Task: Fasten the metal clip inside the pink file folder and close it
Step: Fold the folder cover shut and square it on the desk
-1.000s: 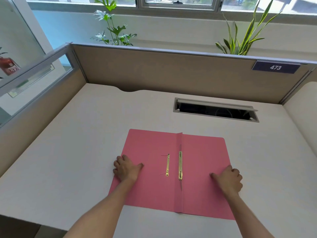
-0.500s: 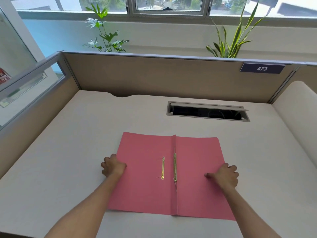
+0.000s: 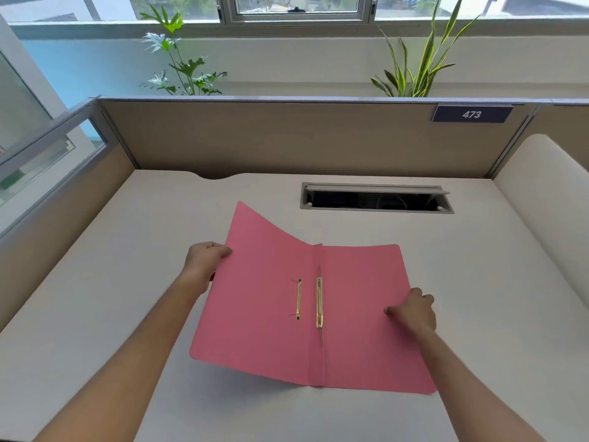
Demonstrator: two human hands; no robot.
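Observation:
A pink file folder (image 3: 357, 301) lies open on the white desk (image 3: 127, 282). Its left cover is raised off the desk, and my left hand (image 3: 204, 260) grips that cover's outer edge. The right cover lies flat, with my right hand (image 3: 414, 311) pressing on it near its right edge, fingers curled. Two gold metal pieces sit near the spine: a short clip bar (image 3: 298, 299) on the raised left cover and a longer fastener strip (image 3: 319, 303) along the fold.
An open cable slot (image 3: 376, 199) is set into the desk behind the folder. Beige partition walls (image 3: 287, 138) enclose the desk at the back and both sides, with a "473" label (image 3: 471, 114) at the upper right. Plants stand beyond the partition.
My left hand slid from the left cover's surface to its outer edge and lifted that cover off the desk. The right hand stayed on the right cover.

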